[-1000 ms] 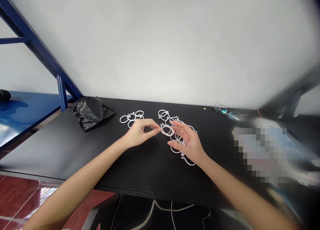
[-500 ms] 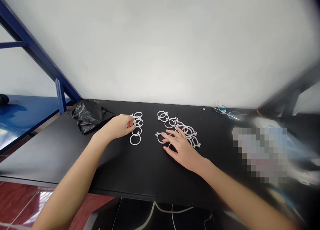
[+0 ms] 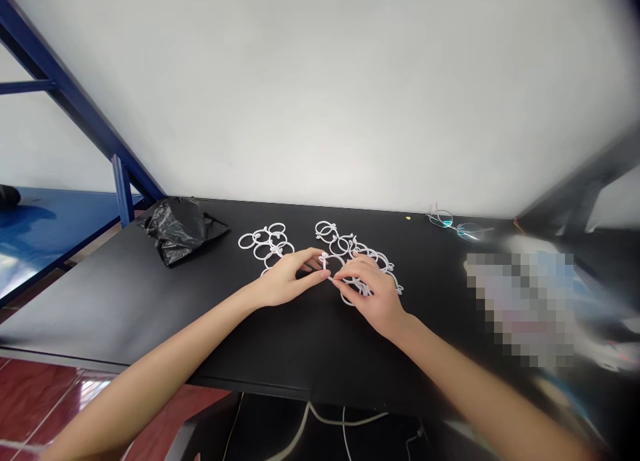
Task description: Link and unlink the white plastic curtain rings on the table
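Note:
A white curtain ring (image 3: 343,258) with a small eyelet is held up between my two hands, just above the table. My right hand (image 3: 377,294) pinches its lower edge between thumb and fingertips. At the ring's left side, by the eyelet, the thumb and fingers of my left hand (image 3: 287,277) close on it. More white rings (image 3: 373,253) lie overlapping in a heap behind and under my right hand, which partly hides them. Beyond my left hand sits a smaller group of rings (image 3: 263,236), a few of them partly covered by that hand.
A crumpled black plastic bag (image 3: 177,227) lies at the left on the black table (image 3: 300,354). Eyeglasses (image 3: 455,226) rest at the back right, near the white wall (image 3: 320,101). Blurred packages (image 3: 585,301) are at the right. A blue metal frame (image 3: 123,187) stands at left.
My left hand has moved right from the left group of rings to the held ring. That group is more spread out. My right hand has gone from spread fingers to a pinch.

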`<control>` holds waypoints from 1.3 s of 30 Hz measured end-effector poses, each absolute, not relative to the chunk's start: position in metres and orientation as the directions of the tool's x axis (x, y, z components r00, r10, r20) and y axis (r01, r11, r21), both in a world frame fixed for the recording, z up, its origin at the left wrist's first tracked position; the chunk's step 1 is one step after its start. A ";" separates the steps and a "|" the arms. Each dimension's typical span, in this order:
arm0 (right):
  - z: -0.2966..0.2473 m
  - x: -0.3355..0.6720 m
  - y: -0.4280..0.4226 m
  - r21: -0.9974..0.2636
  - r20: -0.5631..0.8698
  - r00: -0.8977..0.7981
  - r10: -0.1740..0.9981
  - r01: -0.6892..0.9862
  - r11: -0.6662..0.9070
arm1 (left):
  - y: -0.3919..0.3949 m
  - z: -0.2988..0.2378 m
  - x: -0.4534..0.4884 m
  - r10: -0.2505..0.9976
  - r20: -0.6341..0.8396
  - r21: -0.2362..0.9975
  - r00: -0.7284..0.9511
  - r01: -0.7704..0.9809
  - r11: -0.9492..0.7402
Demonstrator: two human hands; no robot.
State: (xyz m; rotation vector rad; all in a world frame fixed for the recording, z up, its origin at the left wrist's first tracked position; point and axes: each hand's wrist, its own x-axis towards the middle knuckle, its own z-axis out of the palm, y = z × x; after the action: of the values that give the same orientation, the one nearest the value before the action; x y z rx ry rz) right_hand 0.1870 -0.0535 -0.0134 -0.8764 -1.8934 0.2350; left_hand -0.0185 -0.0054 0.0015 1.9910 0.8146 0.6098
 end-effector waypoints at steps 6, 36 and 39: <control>-0.009 0.180 -0.063 -0.682 0.637 -0.168 0.753 0.333 0.651 | -0.013 0.003 -0.009 0.712 0.071 0.996 0.698 -0.009 -0.090; -0.014 0.188 -0.055 -0.715 0.556 -0.151 0.817 0.413 0.563 | -0.006 0.007 -0.021 0.734 0.245 0.749 0.634 0.357 -0.558; -0.017 0.195 -0.048 -0.511 0.550 -0.251 0.797 0.654 0.558 | 0.010 0.006 -0.036 0.776 0.383 0.457 0.501 0.627 -0.631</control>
State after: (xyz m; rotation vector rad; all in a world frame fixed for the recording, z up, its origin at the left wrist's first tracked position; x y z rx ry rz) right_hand 0.1950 -0.0483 -0.0172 -1.1666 -1.9862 0.2248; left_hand -0.0359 0.0102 0.0063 2.4884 1.1892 0.8308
